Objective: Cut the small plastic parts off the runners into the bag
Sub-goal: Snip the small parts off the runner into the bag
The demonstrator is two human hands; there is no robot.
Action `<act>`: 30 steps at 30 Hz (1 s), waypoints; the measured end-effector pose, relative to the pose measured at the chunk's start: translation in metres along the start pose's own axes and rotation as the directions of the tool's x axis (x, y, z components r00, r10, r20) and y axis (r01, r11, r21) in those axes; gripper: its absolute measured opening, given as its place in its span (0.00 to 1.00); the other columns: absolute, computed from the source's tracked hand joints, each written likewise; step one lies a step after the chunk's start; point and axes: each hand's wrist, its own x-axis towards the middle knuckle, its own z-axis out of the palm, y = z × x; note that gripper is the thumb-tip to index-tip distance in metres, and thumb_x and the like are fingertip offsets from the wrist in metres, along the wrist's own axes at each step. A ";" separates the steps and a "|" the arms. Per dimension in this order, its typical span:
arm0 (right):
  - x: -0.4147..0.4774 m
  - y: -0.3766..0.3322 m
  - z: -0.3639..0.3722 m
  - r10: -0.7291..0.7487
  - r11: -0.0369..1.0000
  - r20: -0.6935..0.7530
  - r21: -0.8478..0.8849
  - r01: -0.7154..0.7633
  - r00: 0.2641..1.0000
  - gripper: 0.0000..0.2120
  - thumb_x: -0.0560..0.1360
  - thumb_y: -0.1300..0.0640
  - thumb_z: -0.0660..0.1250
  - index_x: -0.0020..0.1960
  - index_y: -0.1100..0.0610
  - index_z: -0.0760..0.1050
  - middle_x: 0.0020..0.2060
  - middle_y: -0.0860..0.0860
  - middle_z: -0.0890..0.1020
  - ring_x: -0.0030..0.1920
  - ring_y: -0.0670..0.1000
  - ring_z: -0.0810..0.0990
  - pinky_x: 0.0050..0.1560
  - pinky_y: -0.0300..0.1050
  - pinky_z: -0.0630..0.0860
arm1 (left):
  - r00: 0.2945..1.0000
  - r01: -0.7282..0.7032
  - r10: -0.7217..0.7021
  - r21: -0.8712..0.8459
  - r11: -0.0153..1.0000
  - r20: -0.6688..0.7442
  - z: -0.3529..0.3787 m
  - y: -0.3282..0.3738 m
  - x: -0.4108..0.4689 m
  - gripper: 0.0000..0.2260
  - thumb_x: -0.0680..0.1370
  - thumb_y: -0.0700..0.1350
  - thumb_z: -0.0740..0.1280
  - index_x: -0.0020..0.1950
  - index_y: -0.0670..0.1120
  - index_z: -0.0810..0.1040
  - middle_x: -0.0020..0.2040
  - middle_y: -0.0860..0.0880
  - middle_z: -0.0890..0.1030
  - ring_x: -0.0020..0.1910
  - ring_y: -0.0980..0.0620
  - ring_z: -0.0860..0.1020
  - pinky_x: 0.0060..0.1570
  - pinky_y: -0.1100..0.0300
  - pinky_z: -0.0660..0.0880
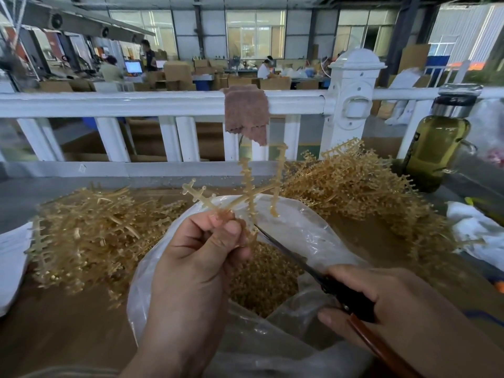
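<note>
My left hand [199, 257] pinches an amber plastic runner [246, 186] at its hub and holds it above the clear plastic bag [300, 227]. Branches of the runner stick up and away, some still studded with small parts. My right hand [395, 304] grips scissors [289, 255] by dark and reddish handles. The blade tip touches the runner's lowest branch just right of my left thumb. Inside the bag lies a heap of small cut amber parts [261, 279].
A pile of runners [90, 230] lies at the left and a bigger one [362, 184] at the right, both on a brown surface. A white railing [136, 103] with a brown cloth [246, 113] stands behind. A bottle of greenish liquid [433, 143] is at the right.
</note>
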 end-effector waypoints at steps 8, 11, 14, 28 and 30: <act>-0.002 0.000 -0.002 0.006 0.999 -0.031 0.043 -0.005 0.999 0.16 0.65 0.31 0.65 0.52 0.24 0.71 0.43 0.31 0.80 0.45 0.32 0.78 0.44 0.29 0.72 | 0.993 -0.082 0.094 0.151 0.985 -0.070 -0.001 0.000 -0.002 0.05 0.70 0.45 0.71 0.36 0.54 0.80 0.39 0.51 0.81 0.40 0.54 0.81 0.40 0.61 0.80; -0.002 0.000 0.000 0.005 1.000 -0.036 0.002 -0.005 0.999 0.14 0.65 0.29 0.60 0.50 0.21 0.68 0.44 0.28 0.79 0.45 0.30 0.77 0.44 0.26 0.71 | 0.989 -0.097 0.116 0.189 0.977 -0.095 -0.001 0.000 -0.003 0.03 0.69 0.47 0.72 0.36 0.54 0.79 0.40 0.49 0.81 0.43 0.50 0.82 0.40 0.61 0.80; -0.001 0.001 0.002 0.024 0.999 -0.074 -0.041 -0.027 0.997 0.15 0.64 0.29 0.61 0.50 0.18 0.64 0.48 0.24 0.76 0.48 0.28 0.74 0.47 0.23 0.69 | 0.985 -0.111 0.138 0.225 0.968 -0.105 0.000 -0.001 -0.003 0.04 0.69 0.47 0.71 0.37 0.54 0.78 0.41 0.48 0.81 0.45 0.46 0.83 0.40 0.61 0.80; 0.002 -0.009 0.000 0.018 0.992 -0.057 -0.127 -0.025 0.998 0.22 0.67 0.30 0.58 0.55 0.39 0.75 0.42 0.38 0.82 0.47 0.39 0.77 0.47 0.36 0.72 | 0.981 -0.142 0.172 0.271 0.952 -0.091 0.003 0.000 -0.002 0.07 0.72 0.43 0.71 0.37 0.54 0.79 0.38 0.52 0.82 0.39 0.54 0.83 0.38 0.63 0.80; 0.001 -0.011 0.000 0.024 0.993 -0.070 -0.115 -0.032 0.997 0.23 0.67 0.29 0.58 0.54 0.40 0.77 0.41 0.39 0.83 0.45 0.41 0.78 0.45 0.38 0.73 | 0.981 -0.143 0.175 0.281 0.949 -0.089 0.002 -0.001 -0.002 0.09 0.73 0.41 0.72 0.37 0.54 0.79 0.38 0.52 0.82 0.39 0.54 0.84 0.38 0.63 0.80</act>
